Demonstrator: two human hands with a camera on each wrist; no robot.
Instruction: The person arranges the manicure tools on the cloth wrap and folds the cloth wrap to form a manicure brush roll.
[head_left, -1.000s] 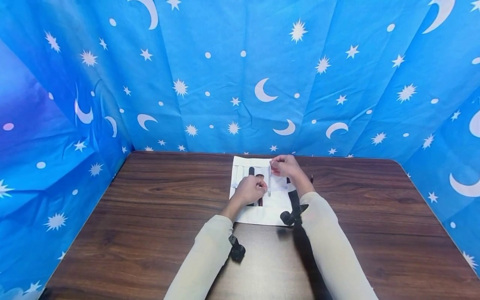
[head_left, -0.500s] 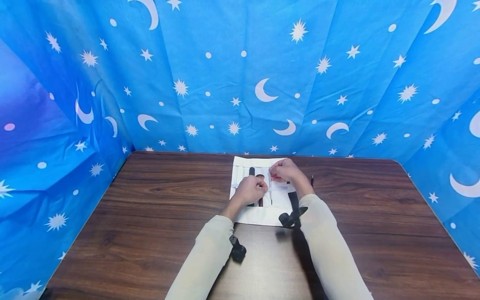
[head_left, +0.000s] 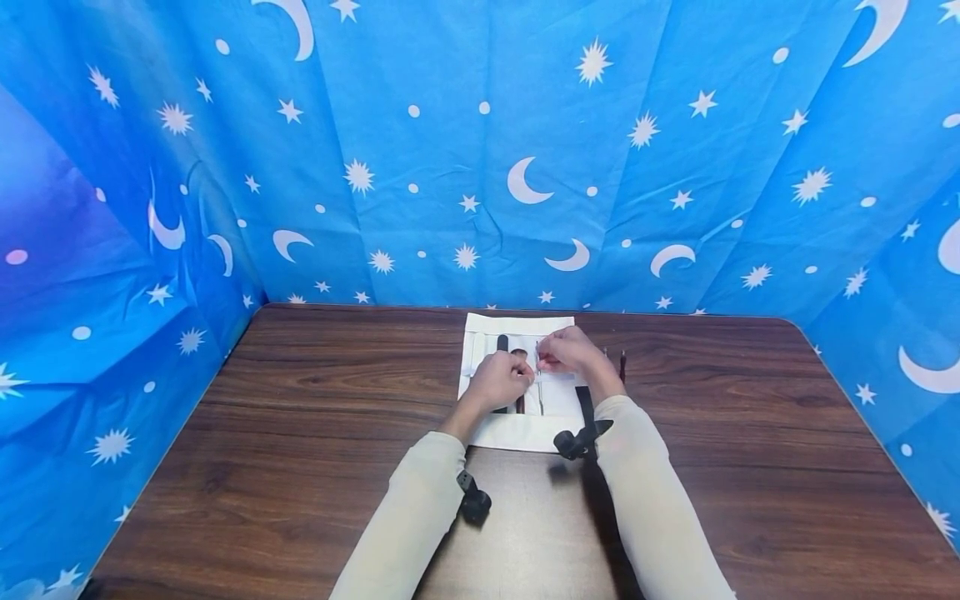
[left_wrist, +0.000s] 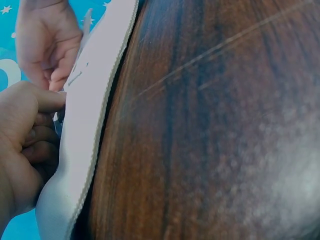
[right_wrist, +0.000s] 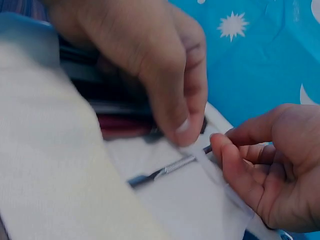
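A white fabric case (head_left: 517, 435) lies spread on the table. My right hand (head_left: 572, 352) pinches the upper end of a slim metal tool with a knurled grip (right_wrist: 177, 165), like a cuticle pusher. The tool passes under a thin white elastic band (right_wrist: 210, 169), its lower end reaching the case's front flap. My left hand (head_left: 501, 382) pinches the band just left of the tool, as the right wrist view shows. Partly covered by that hand are a black bar (head_left: 502, 342) and a dark red handled tool (right_wrist: 125, 126). A white piece (head_left: 479, 343) sits farther left.
Slim dark tools (head_left: 622, 367) stand or lie just right of the case, partly hidden behind the right wrist. The brown wooden table (head_left: 315, 433) extends around it. A blue cloth with stars and moons (head_left: 450, 150) hangs behind the table's back edge.
My right hand has moved slightly nearer and left, and the metal tool has slid down under the band toward the front flap. My left hand has stayed in place.
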